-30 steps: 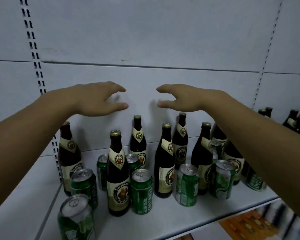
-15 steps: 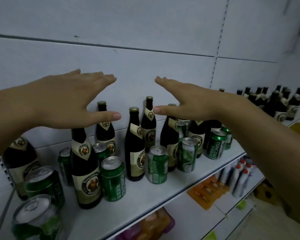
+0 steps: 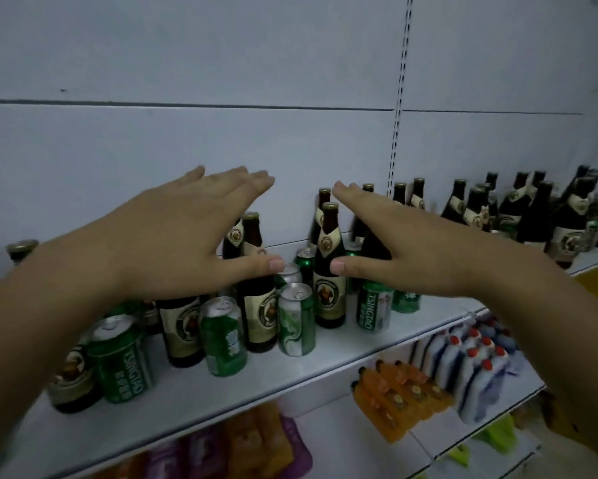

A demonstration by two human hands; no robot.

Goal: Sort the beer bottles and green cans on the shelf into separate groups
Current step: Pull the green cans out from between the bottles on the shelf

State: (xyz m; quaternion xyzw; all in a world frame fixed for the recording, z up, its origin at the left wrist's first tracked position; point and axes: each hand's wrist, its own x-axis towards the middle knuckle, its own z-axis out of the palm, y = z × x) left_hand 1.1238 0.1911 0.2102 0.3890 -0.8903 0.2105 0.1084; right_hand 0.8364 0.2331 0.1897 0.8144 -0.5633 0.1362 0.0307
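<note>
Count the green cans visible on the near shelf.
8 cans: one far left, two front centre, three behind beside the middle bottle, two below the right hand. The left hand may hide more.

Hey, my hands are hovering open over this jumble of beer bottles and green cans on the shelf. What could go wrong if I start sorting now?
1. Bottles and cans stand tightly mixed, so pulling the tall bottle between your left hand and right hand may topple the light-green can beside it.
2. The front can stands fairly near the shelf edge. A nudge could drop it.
</note>
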